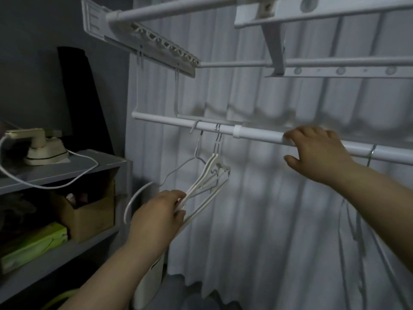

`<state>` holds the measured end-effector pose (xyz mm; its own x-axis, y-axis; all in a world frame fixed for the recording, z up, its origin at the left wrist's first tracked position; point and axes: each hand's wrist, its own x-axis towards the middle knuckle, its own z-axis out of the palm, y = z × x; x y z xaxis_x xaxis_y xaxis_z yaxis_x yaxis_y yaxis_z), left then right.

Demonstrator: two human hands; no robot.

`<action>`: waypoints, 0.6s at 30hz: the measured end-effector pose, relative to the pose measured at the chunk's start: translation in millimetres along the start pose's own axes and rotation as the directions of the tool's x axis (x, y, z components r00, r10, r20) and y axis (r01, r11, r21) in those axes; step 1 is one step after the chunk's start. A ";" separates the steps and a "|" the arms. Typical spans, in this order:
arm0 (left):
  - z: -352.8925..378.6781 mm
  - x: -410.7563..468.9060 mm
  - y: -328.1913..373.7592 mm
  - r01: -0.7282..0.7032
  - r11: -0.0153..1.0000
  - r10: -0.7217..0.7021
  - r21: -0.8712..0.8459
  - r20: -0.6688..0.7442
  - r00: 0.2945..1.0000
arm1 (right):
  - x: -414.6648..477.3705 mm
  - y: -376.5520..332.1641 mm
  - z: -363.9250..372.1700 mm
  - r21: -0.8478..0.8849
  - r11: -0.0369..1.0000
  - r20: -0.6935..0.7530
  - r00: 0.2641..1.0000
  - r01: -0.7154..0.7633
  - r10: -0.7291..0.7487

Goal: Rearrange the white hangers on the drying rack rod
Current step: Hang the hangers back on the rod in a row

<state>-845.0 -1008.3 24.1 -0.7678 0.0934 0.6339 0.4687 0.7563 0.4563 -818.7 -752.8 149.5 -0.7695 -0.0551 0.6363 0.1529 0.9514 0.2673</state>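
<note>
pinches the hangers (207,180) low down in the left grip (156,215), hooks over the rod (167,120); curls the right grip (317,151) over the rod further right. best to steady the rod, lift the bunch slightly, then slide. likely to snag on the wire hanger (197,153) just left on the rod, or on the rod's thicker sleeve (259,134). iron (42,151) on the surface (89,162) below left of the rod.

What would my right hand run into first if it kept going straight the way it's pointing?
The drying rack rod: your right hand points up and left, and its fingers curl over it. Behind the rod hangs the white curtain, though how far back is unclear.
</note>
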 end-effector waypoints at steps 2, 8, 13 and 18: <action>-2.0 2.4 -3.7 0.000 1.000 0.000 0.007 0.003 1.000 | 0.7 -4.7 2.0 -0.008 1.000 0.001 1.000 -0.016 0.016; -10.7 4.2 -12.1 -0.037 0.999 0.037 0.004 -0.024 0.999 | 7.9 -17.7 10.4 -0.003 1.000 0.011 1.000 -0.026 0.026; -22.1 7.6 -16.0 -0.042 0.974 0.049 0.221 -0.027 0.998 | 9.2 -21.0 16.7 -0.012 0.999 -0.009 0.999 -0.042 0.042; -25.5 6.2 -11.0 -0.049 0.969 0.064 0.244 -0.057 0.996 | 7.3 -17.4 19.9 -0.016 0.999 -0.019 0.999 -0.039 0.039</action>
<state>-843.7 -1032.6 39.0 -0.7096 0.1046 0.6968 0.3849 0.8858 0.2591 -839.4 -763.7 135.2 -0.7514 -0.0240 0.6594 0.1927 0.9478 0.2540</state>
